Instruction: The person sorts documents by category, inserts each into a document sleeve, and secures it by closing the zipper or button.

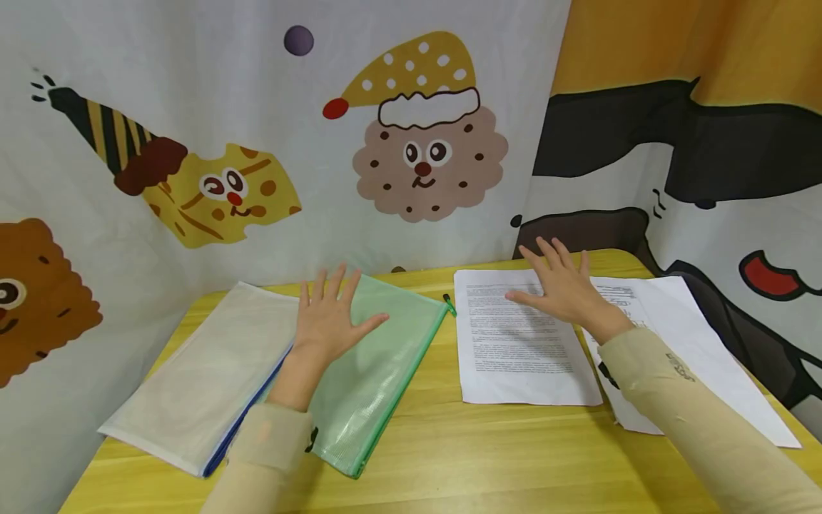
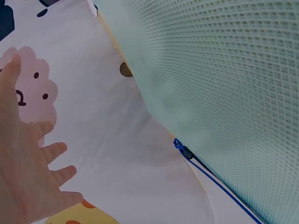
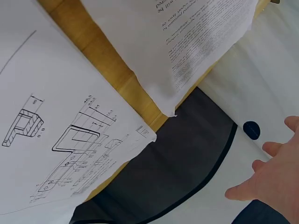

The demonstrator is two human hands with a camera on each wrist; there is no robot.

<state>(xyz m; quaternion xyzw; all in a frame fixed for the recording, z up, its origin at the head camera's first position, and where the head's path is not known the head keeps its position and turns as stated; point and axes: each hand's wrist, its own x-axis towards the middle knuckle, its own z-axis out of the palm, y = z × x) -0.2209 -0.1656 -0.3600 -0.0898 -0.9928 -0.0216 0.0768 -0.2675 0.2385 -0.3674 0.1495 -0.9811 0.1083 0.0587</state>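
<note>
My left hand (image 1: 327,318) hovers with spread fingers over a green mesh zip pouch (image 1: 379,357). To its left lies a whitish zip pouch (image 1: 205,364) with a blue edge; the left wrist view shows a blue zipper pull (image 2: 184,150). My right hand (image 1: 561,285), fingers also spread, is above a printed text sheet (image 1: 514,335) and holds nothing. Farther right lies a second paper (image 1: 700,343), partly hidden by my sleeve; technical drawings (image 3: 74,149) show on it in the right wrist view.
Everything lies on a yellow wood-grain table (image 1: 443,457). Behind it hangs a curtain (image 1: 257,43) printed with cartoon biscuits and cheese, close against the table's back edge. A green zipper pull (image 1: 449,305) sticks out from the green pouch's corner towards the text sheet.
</note>
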